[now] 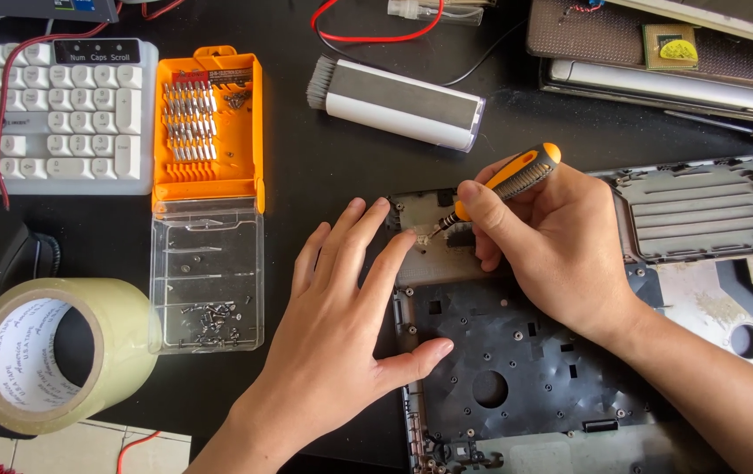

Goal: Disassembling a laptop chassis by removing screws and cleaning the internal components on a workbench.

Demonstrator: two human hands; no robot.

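While the right hand (561, 254) pinches a slim orange-and-grey precision screwdriver (506, 182) low on its ribbed grip, tip at a corner screw, the left hand (341, 325), fingers spread and holding nothing, flattens the grey plastic laptop shell (517, 369) on the counter. Shell looks light, thin, flexible, likely brittle at the edges; best steadied flat near the screw.

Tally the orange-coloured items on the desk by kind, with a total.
Orange-handled screwdriver, held in the right hand: 1
Orange bit case, lid open: 1
Total: 2
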